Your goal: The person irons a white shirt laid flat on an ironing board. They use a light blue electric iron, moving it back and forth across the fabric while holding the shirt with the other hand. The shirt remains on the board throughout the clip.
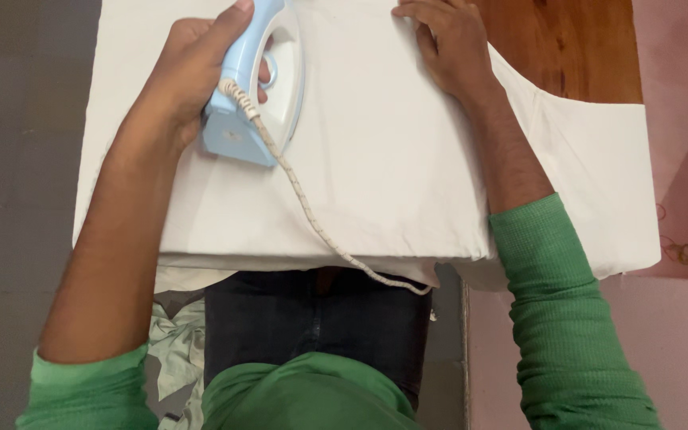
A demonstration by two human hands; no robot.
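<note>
My left hand [189, 68] grips the handle of a light blue and white iron [280, 87] that rests flat on a white cloth [376, 167]. A braided white cord [312, 215] runs from the iron's rear down over the cloth's near edge. Flat on the cloth at the top, to the right of the iron, lies my right hand [447, 44] with its fingers spread. The cloth covers a wooden table [567, 44], and its right part hangs over the side. Both sleeves are green.
Bare wood shows at the top right. A crumpled pale green cloth [177, 342] lies on the floor by my legs at the lower left. A grey floor is on the left, a pink surface [686, 159] on the right.
</note>
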